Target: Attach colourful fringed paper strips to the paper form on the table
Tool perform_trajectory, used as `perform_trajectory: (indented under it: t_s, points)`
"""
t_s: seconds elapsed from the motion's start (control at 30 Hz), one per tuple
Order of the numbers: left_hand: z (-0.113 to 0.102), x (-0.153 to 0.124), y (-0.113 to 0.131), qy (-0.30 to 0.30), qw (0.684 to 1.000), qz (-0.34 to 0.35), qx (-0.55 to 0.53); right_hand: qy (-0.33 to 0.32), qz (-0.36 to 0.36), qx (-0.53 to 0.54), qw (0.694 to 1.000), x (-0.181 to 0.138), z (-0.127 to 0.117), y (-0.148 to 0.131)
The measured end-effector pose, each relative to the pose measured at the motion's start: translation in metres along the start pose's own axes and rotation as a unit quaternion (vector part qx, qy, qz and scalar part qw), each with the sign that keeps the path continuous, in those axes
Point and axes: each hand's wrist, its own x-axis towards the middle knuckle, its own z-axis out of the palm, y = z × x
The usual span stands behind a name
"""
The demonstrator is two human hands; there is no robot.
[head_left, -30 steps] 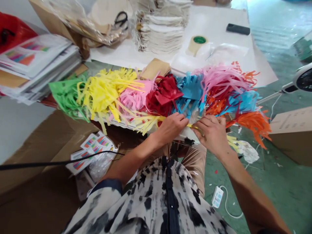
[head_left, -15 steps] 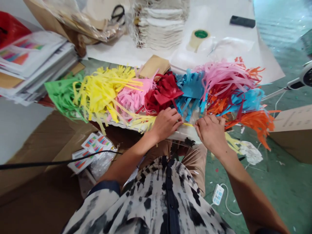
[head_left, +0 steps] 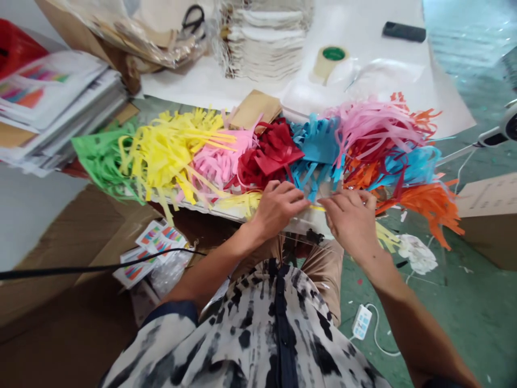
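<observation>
A long row of fringed paper bunches in green, yellow, pink, red, blue and orange lies across a low white board in front of me. My left hand is closed on the yellow fringed paper at the board's near edge. My right hand pinches the same yellow strip a little to the right. The two hands are close together, almost touching.
Behind the row lie a tape roll, a black flat object, stacked white bags and scissors. Printed sheets are stacked at the left. A power strip lies on the green floor, a cardboard box at the right.
Both hands have stayed at the board's near edge. The left hand shifted slightly and the view drifted a little; the yellow strip is still pinched between the hands.
</observation>
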Motion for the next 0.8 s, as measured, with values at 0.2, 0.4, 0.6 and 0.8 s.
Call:
perform_trajectory:
  t_s: [0.2, 0.4, 0.6, 0.8]
  points:
    - [-0.008, -0.003, 0.015, -0.004, 0.997, 0.077, 0.025, 0.045, -0.054, 0.05, 0.996, -0.003, -0.004, -0.014]
    - [-0.007, -0.021, 0.033, 0.015, 1.0, -0.005, -0.007, 0.053, -0.124, 0.002, 0.991, 0.005, -0.001, -0.019]
    - [-0.001, -0.032, 0.039, 0.028, 0.999, -0.032, 0.013, 0.048, -0.169, -0.01, 0.984, 0.007, 0.001, -0.014]
    - [-0.007, -0.059, 0.046, 0.018, 0.999, 0.027, 0.037, 0.036, -0.159, 0.012, 0.987, -0.009, -0.011, -0.028]
